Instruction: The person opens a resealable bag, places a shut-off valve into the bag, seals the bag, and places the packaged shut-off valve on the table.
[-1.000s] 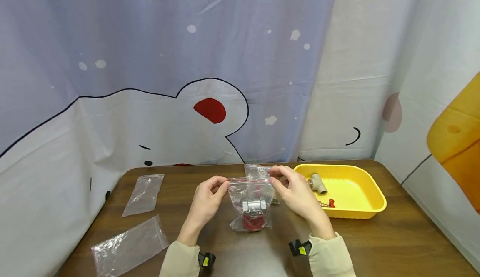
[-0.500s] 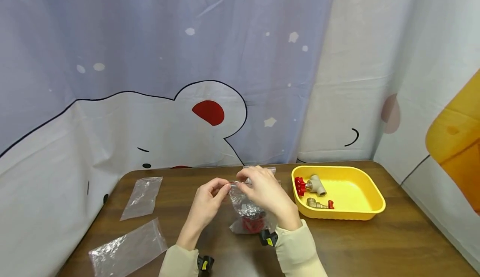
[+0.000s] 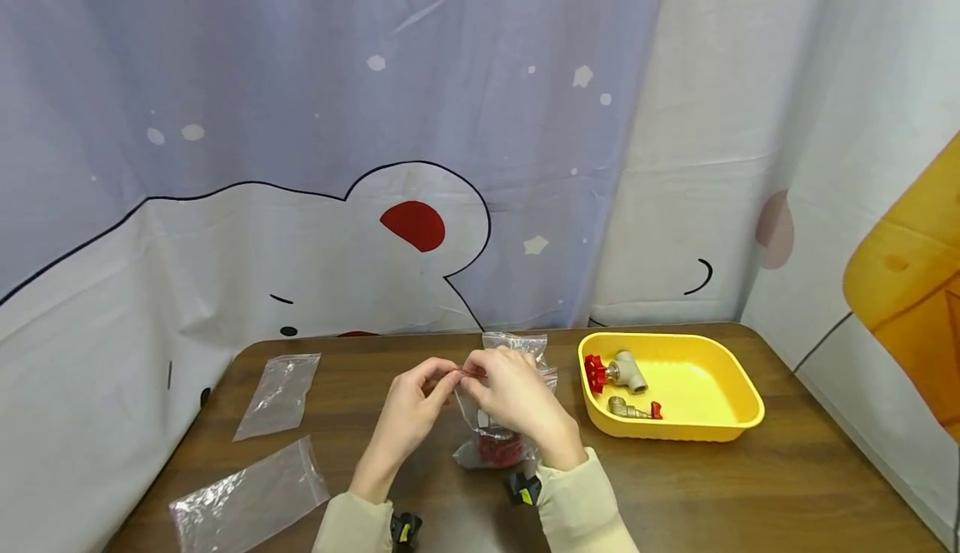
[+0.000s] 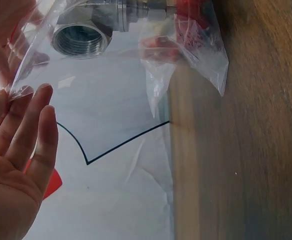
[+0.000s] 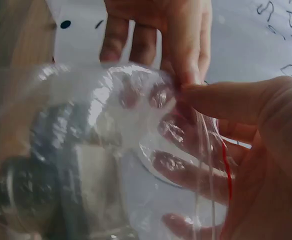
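Note:
A clear zip bag [image 3: 467, 456] with a red-lined seal stands on the table before me. Inside it is a metal valve [image 4: 81, 37] with a threaded opening and a red handwheel [image 3: 500, 450]. My left hand [image 3: 408, 411] pinches the top left corner of the bag between thumb and forefinger. Close against it, my right hand [image 3: 517, 395] pinches the same seal edge. In the right wrist view, the right thumb lies on the outside of the plastic and several fingers show through it. My right hand covers much of the bag in the head view.
Another clear bag [image 3: 517, 342] is behind the hands, its contents mostly hidden. At right, a yellow tray [image 3: 705, 432] holds a red-wheeled valve [image 3: 626, 372] and a small brass valve [image 3: 628, 409]. Two flat bags, one small [image 3: 277, 395] and one larger [image 3: 251, 495], lie at left.
My right hand has moved left along the bag's seal, from its right corner to beside the left hand. The left hand keeps its pinch on the corner.

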A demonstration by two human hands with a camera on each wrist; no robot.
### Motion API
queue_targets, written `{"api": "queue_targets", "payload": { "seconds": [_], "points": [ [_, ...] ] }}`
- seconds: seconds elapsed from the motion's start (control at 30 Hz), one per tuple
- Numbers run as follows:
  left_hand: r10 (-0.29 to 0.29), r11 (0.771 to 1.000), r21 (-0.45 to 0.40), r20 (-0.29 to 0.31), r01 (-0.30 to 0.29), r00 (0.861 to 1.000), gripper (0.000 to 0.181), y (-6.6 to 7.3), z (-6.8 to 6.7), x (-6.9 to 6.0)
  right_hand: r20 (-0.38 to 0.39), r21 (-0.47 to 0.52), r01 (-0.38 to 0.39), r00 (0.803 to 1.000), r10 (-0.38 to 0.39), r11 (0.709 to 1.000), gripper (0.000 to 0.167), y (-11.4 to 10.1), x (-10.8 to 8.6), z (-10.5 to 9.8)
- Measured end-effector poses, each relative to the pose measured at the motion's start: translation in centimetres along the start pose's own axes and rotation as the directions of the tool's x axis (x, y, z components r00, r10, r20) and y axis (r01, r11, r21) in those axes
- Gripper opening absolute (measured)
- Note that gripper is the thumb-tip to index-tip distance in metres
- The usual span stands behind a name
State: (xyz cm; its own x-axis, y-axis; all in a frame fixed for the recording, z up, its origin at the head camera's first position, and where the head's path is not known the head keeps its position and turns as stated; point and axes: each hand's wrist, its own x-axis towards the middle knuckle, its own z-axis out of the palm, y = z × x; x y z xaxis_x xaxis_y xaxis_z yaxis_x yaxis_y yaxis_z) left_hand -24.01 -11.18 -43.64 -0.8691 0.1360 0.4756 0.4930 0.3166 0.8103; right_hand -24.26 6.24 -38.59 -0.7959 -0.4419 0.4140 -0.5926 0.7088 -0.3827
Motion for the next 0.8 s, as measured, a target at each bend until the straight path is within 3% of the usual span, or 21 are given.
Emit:
{"api": "queue_targets", "payload": {
  "seconds": [0.4, 0.8],
  "points": [
    [0.046, 0.999, 0.021, 0.017, -0.046, 0.999, 0.005, -0.26, -0.12, -0.08, -0.024, 0.09, -0.062, 0.998, 0.064, 0.994, 0.005, -0.14, -0.19, 0.0],
    [0.066, 0.997, 0.047, 0.025, -0.067, 0.998, 0.005, -0.04, -0.29, -0.08, -0.05, 0.049, -0.05, 0.997, 0.053, 0.998, 0.006, -0.26, -0.29, 0.15]
  ]
}}
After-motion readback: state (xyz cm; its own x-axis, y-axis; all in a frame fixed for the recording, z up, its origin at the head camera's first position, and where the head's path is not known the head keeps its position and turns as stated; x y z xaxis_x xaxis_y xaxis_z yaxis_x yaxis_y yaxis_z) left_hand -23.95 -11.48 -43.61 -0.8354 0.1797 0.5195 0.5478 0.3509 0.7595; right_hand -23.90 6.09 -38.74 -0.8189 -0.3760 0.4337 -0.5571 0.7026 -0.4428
